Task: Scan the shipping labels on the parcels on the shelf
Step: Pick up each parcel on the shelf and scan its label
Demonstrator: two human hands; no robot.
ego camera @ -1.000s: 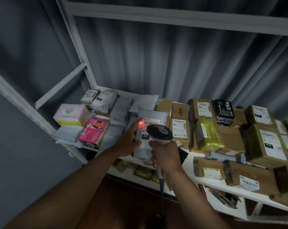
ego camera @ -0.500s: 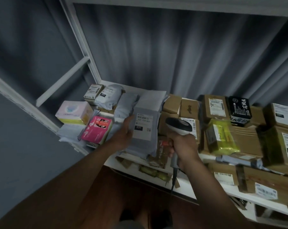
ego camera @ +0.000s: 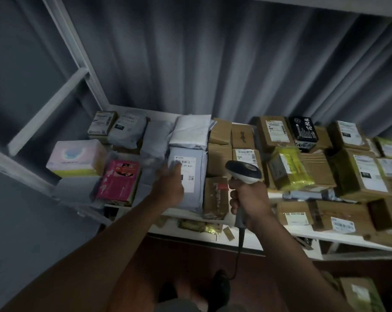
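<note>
Head view, items listed nearest first. Right hand [ego camera: 249, 199]: fingers clenched round the grip of a white-and-black handheld barcode scanner [ego camera: 244, 172], head raised above the fist, dark cable [ego camera: 238, 251] hanging below the wrist toward the reddish-brown floor [ego camera: 190, 255]. Left hand [ego camera: 170, 188]: blurred, fingers extended and relaxed, holding nothing, fingertips over the left edge of the white shipping label [ego camera: 186, 174] on a flat grey plastic mailer bag [ego camera: 190, 199]; whether they touch it cannot be told. That mailer lies on the white metal shelf [ego camera: 246, 239], directly between the two hands. Just right of it, below the scanner head: a small brown cardboard box with a red sticker [ego camera: 216, 197]. Left of the left hand: a pink printed carton [ego camera: 119, 181], and beyond that a pastel pink-and-yellow tissue pack [ego camera: 75, 158]. Right of the right hand: a yellow-green plastic-wrapped parcel [ego camera: 291, 167], and a row of brown cardboard boxes with white labels [ego camera: 361, 174] running to the frame edge; lower front, two more labelled brown boxes [ego camera: 298, 215]. Beyond the hands: a white padded mailer [ego camera: 191, 131] stacked behind the grey one, a grey bubble bag [ego camera: 128, 129], a small labelled box in the far-left corner [ego camera: 102, 122], a tall brown box with a printed label [ego camera: 273, 131], a black packet with white lettering [ego camera: 303, 129]. Behind all: grey corrugated wall [ego camera: 213, 52].
</note>
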